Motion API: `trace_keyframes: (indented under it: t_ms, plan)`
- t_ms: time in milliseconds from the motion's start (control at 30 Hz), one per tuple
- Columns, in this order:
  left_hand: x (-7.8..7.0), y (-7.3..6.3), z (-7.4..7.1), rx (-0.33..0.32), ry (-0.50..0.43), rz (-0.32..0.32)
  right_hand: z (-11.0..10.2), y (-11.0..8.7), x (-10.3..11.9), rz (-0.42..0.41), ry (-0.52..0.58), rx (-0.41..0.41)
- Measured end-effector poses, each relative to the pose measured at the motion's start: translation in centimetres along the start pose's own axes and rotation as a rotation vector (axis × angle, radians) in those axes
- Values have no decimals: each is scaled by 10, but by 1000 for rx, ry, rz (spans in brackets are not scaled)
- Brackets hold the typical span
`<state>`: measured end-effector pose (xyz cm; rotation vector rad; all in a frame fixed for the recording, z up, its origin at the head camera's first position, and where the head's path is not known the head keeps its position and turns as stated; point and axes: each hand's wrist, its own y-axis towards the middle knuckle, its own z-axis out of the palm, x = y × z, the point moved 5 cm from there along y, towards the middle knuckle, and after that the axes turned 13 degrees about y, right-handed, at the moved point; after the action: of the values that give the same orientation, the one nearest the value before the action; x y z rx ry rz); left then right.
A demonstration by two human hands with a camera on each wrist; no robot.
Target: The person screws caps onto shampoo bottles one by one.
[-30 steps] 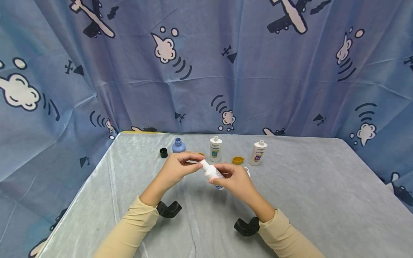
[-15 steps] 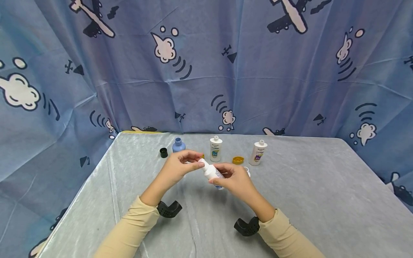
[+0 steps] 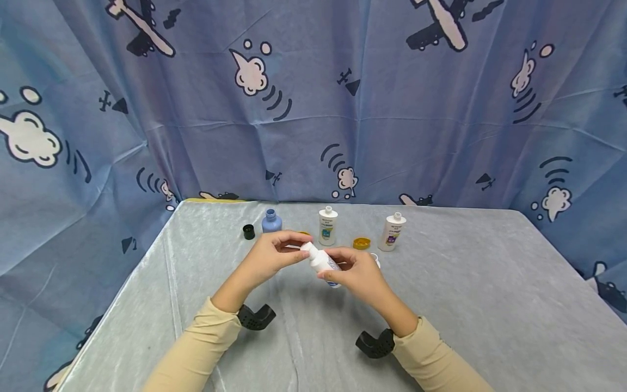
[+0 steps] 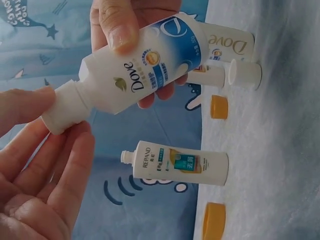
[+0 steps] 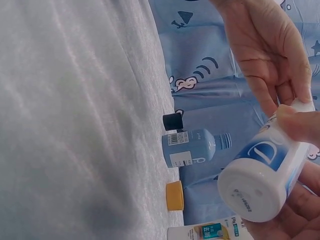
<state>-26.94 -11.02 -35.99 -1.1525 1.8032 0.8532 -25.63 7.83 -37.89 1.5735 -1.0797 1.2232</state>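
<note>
Broadly, backdrop: a blue curtain (image 3: 303, 120) printed with planes and clouds hangs behind the table.
Table: creased pale grey cloth (image 3: 465, 305) covers it.
Arms: beige sleeves (image 3: 196, 348) cover both, with a black mount (image 3: 257, 318) at each wrist.
Right hand (image 3: 355, 268): curled firmly round the body of a Dove bottle, thumb on the near side.
Left hand (image 3: 271, 253): a narrow pinch, thumb and fingertips holding the bottle's white screw cap.
Dove bottle (image 4: 142, 65): blue and white, held between the two hands above the table, tilted, its capped end toward the left hand.
REPAND bottle (image 3: 327, 226): upright at the back, uncapped, teal on its label.
Purple-labelled bottle (image 3: 392, 232): white, also upright and uncapped, farther right.
Blue bottle (image 3: 271, 221): standing uncapped at the row's left end.
Second Dove container (image 4: 230, 42): partly hidden, its stance unclear.
Small pieces: screw cap (image 4: 67, 107) on the held bottle; white cylindrical piece (image 4: 245, 74) near the second container; black cap (image 3: 249, 232) beside the blue bottle; yellow cap (image 3: 361, 244) between the white bottles; other yellow cap (image 5: 175, 195) between blue and REPAND.
</note>
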Motion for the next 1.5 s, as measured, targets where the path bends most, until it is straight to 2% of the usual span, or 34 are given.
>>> trace_keyframes:
  t_ms: [133,300,567,633,867,933,1100,1300,1500]
  plan:
    - [1,0,-2,-11,-3,-8,1,0,-1,-1,11,11]
    - [4,1,-5,-48,21,-54,1,0,-2,-23,9,19]
    - [4,1,-3,-56,23,-66,3,1,0,-18,15,29]
    - [4,1,-3,-50,27,-57,3,1,0,-15,9,29]
    - [0,-1,-2,9,17,38,3,1,0,0,-14,10]
    - [-1,-2,-2,24,9,44,3,1,0,-3,-11,12]
    - [-2,-2,-3,21,-11,10,2,2,-2,-11,-1,13]
    - [0,-1,-7,-55,71,-57,1,1,-1,-5,4,14]
    - [3,0,-6,-69,94,-64,2,1,0,-2,3,15]
